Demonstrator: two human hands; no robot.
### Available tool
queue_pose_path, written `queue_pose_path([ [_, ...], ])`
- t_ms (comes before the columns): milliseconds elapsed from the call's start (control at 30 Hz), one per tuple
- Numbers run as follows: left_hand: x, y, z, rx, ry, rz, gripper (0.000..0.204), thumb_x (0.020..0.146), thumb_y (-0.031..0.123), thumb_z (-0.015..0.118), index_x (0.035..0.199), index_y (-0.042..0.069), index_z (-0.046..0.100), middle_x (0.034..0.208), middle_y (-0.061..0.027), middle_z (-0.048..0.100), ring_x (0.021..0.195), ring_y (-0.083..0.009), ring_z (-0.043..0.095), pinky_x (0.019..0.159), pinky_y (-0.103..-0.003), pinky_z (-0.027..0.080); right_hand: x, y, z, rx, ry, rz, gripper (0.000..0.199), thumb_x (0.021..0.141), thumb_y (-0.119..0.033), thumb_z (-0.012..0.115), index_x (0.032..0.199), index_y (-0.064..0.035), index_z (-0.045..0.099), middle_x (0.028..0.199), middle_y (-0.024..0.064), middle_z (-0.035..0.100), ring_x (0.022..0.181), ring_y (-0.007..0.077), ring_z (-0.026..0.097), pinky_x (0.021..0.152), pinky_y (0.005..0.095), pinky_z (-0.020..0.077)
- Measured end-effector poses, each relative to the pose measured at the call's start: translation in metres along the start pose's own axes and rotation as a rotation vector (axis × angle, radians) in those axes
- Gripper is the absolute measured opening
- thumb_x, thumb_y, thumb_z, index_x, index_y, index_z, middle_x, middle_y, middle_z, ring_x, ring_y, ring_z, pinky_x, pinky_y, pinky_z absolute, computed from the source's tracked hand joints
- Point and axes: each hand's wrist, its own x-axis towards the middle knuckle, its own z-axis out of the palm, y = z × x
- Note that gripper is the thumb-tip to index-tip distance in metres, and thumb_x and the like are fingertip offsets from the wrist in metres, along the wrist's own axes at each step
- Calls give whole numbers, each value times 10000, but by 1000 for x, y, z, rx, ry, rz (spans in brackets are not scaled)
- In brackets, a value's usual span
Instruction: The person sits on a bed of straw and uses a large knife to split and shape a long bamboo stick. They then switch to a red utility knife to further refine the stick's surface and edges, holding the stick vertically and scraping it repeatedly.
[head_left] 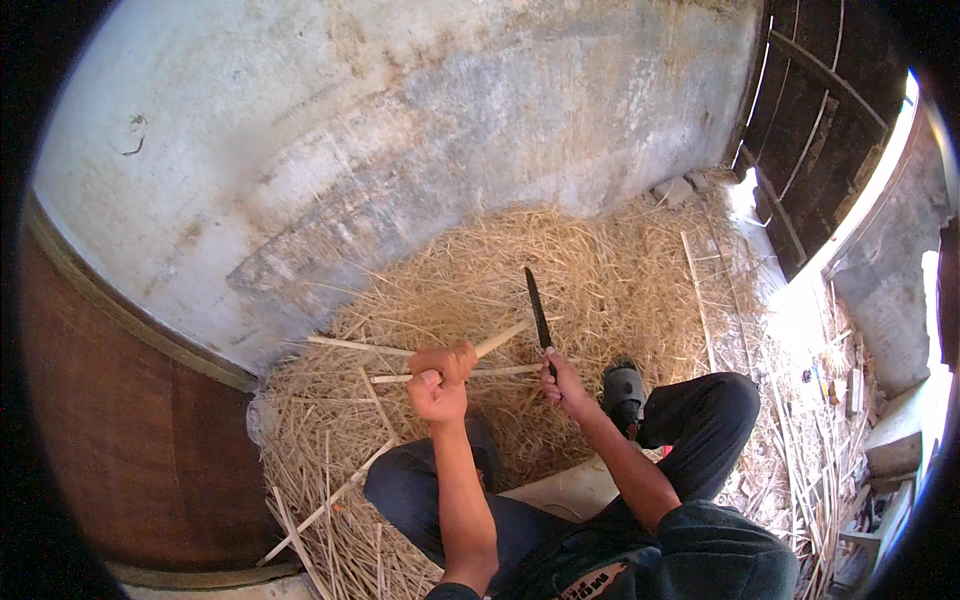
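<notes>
My left hand (440, 382) is closed in a fist round a pale bamboo strip (502, 339), whose free end slants up to the right. In my right hand (563, 384) is a long dark-bladed knife (537, 305), gripped by its handle with the blade pointing up and away from me. The blade is just right of the strip's end; whether they touch I cannot tell. Other pale strips (360, 346) lie on the heap near my left hand. The part of the strip inside my fist is hidden.
Thin shavings (590, 255) cover the floor around my bent legs. A stained wall (400, 130) rises ahead. At the left is a brown panel (130, 400); a dark wooden door (815, 120) stands at the far right. Long loose strips (810, 470) lie along the right side.
</notes>
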Motion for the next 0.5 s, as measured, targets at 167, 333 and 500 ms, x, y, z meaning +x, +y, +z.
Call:
queue_pose_path([
  [167, 0, 10, 5, -126, 40, 15, 451, 907, 340, 443, 557, 107, 281, 471, -14, 249, 466, -150, 151, 552, -379, 221, -1, -21, 11, 377, -101, -64, 378, 1064, -533, 528, 957, -175, 585, 583, -61, 404, 407, 69, 319, 373, 246, 254],
  [333, 1, 27, 7, -168, 41, 41, 469, 883, 384, 461, 542, 110, 291, 453, -22, 258, 448, -159, 162, 593, -390, 250, -17, -55, 62, -179, 249, -396, 297, 1054, -414, 605, 962, -138, 546, 793, 26, 636, 420, 50, 361, 371, 234, 310],
  [500, 5, 53, 15, -173, -113, 24, 484, 862, 426, 487, 502, 127, 365, 419, -34, 346, 408, -178, 270, 744, -416, 344, -32, -104, 106, -61, 231, -616, 227, 1035, -295, 658, 957, -140, 511, 1104, 141, 751, 427, 34, 361, 382, 220, 322],
])
